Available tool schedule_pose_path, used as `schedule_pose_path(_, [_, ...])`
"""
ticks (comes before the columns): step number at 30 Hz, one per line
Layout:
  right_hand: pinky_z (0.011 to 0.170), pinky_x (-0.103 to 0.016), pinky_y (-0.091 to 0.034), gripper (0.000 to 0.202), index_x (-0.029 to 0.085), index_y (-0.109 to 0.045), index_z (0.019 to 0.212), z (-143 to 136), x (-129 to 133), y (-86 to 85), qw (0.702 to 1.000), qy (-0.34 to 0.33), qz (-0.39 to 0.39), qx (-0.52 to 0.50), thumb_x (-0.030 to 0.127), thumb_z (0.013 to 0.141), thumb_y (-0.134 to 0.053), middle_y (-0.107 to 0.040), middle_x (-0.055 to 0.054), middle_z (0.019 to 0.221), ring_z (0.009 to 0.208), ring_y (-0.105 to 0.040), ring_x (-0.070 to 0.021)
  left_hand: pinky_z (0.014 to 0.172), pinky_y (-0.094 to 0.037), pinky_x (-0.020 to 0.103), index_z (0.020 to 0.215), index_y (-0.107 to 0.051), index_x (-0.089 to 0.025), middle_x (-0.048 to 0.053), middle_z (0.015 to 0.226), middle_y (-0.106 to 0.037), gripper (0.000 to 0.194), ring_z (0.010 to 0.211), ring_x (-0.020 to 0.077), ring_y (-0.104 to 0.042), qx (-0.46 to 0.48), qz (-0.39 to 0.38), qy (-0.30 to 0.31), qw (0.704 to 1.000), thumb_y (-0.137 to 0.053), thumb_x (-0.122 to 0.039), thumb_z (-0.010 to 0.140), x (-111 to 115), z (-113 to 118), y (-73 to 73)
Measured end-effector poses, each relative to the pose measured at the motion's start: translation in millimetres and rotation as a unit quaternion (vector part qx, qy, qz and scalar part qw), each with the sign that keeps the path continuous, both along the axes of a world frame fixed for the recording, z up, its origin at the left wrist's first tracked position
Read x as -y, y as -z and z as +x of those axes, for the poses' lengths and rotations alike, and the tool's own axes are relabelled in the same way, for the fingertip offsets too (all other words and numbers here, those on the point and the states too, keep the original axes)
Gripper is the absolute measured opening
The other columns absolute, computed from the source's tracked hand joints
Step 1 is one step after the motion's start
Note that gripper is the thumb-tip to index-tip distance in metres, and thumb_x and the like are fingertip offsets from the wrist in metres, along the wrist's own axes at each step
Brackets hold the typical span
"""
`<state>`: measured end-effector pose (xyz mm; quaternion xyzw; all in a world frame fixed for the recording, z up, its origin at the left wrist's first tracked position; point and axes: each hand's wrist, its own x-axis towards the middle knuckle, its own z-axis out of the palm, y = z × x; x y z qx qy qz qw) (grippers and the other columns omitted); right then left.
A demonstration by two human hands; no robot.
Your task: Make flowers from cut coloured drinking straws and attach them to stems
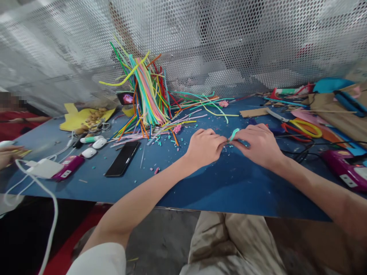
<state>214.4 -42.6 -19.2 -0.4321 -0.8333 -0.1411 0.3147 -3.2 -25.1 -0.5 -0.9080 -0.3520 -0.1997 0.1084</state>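
Observation:
My left hand (205,147) and my right hand (259,145) meet above the blue table, both closed in a pinch. Between their fingertips is a short, turquoise fuzzy pipe cleaner piece (235,133). Its curled end sticks up beside my right thumb and forefinger. The lower part, where the left fingertips close, is mostly hidden and too small to make out well. Left of my hands, a pink fuzzy cluster (177,128) lies among small turquoise scraps (159,139). Beyond stands a large bundle of coloured pipe cleaners (147,93), with loose ones spread around it.
A black phone (122,159) lies left of my arm. Scissors (306,128) with yellow and red handles lie right, near a purple power strip (345,168). White cables and a charger (46,168) are at left, near another person's hand (8,154). A perforated metal panel (223,46) stands behind.

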Motion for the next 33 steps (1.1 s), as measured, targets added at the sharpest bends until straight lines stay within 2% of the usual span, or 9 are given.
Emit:
schedule_pose_path(6, [0.089,-0.037,-0.034,0.013,0.024,-0.070,0.098,7,4,-7.5,0.992,-0.046,0.083,0.079,0.019,0.096,-0.058,-0.078,0.001,0.100,0.086,-0.062,-0.0165,0.066,-0.044,0.026,0.094,-0.076,-0.026,-0.001,0.083,-0.076,0.024,0.075,0.0137,-0.065,0.091,-0.241,0.011,0.966,-0.052,-0.032,0.095,-4,-2,-9.7])
schedule_pose_path(8, [0.092,-0.038,-0.034,0.017,0.025,-0.069,0.103,10,5,-9.3,0.989,-0.055,0.102,0.093,0.016,0.095,-0.058,-0.077,0.002,0.104,0.090,-0.062,-0.0167,0.070,-0.048,0.025,0.094,-0.075,-0.022,0.000,0.084,-0.076,0.025,0.074,0.0121,-0.066,0.142,-0.367,0.042,0.918,-0.053,-0.033,0.094,-7,-4,-13.3])
schedule_pose_path(14, [0.094,-0.039,-0.037,0.029,0.037,-0.070,0.111,15,11,-10.7,0.983,-0.102,0.127,0.089,0.017,0.091,-0.061,-0.076,0.006,0.110,0.095,-0.063,-0.0174,0.077,-0.054,0.026,0.087,-0.073,-0.014,0.006,0.081,-0.074,0.017,0.075,0.0128,-0.068,0.222,-0.659,0.126,0.708,-0.060,-0.024,0.090,-12,-9,-21.6])
schedule_pose_path(17, [0.092,-0.038,-0.037,0.029,0.039,-0.071,0.107,16,14,-10.3,0.980,-0.111,0.142,0.090,0.018,0.090,-0.060,-0.077,0.009,0.104,0.090,-0.062,-0.0162,0.072,-0.053,0.025,0.085,-0.072,-0.015,0.005,0.079,-0.073,0.017,0.073,0.0124,-0.067,0.204,-0.702,0.144,0.667,-0.059,-0.024,0.091,-13,-11,-24.0])
schedule_pose_path(21, [0.089,-0.037,-0.036,0.026,0.035,-0.070,0.108,13,13,-9.7,0.983,-0.085,0.123,0.103,0.018,0.091,-0.060,-0.077,0.007,0.104,0.085,-0.058,-0.0165,0.076,-0.052,0.025,0.090,-0.070,-0.016,0.005,0.088,-0.075,0.020,0.082,0.0124,-0.069,0.172,-0.625,0.172,0.742,-0.055,-0.028,0.096,-13,-11,-22.8])
schedule_pose_path(23, [0.087,-0.037,-0.035,0.022,0.031,-0.070,0.106,11,10,-9.6,0.988,-0.066,0.105,0.096,0.018,0.092,-0.060,-0.077,0.005,0.103,0.085,-0.058,-0.0171,0.078,-0.051,0.026,0.097,-0.070,-0.017,0.005,0.093,-0.076,0.024,0.085,0.0133,-0.069,0.157,-0.509,0.157,0.832,-0.053,-0.033,0.098,-12,-9,-18.7])
schedule_pose_path(26, [0.083,-0.038,-0.034,0.014,0.026,-0.070,0.101,8,6,-9.6,0.993,-0.025,0.085,0.075,0.022,0.094,-0.059,-0.077,0.001,0.096,0.083,-0.057,-0.0181,0.084,-0.048,0.034,0.106,-0.071,-0.020,0.006,0.098,-0.075,0.030,0.092,0.0180,-0.068,0.111,-0.209,0.076,0.969,-0.055,-0.043,0.096,-7,-6,-7.6])
schedule_pose_path(29, [0.078,-0.036,-0.034,0.013,0.023,-0.070,0.097,5,3,-8.4,0.997,0.011,0.068,0.043,0.027,0.095,-0.058,-0.076,-0.001,0.090,0.079,-0.057,-0.0180,0.087,-0.043,0.036,0.110,-0.070,-0.022,0.005,0.100,-0.076,0.031,0.097,0.0199,-0.067,0.046,0.002,0.043,0.998,-0.055,-0.045,0.097,-5,-3,4.0])
schedule_pose_path(33, [0.072,-0.034,-0.036,0.016,0.022,-0.069,0.091,0,2,-3.7,0.999,0.032,0.015,-0.022,0.030,0.096,-0.056,-0.076,-0.001,0.087,0.075,-0.061,-0.0179,0.083,-0.040,0.035,0.107,-0.071,-0.024,0.001,0.097,-0.076,0.026,0.093,0.0172,-0.065,0.008,0.097,0.033,0.995,-0.047,-0.035,0.101,-8,-3,9.4])
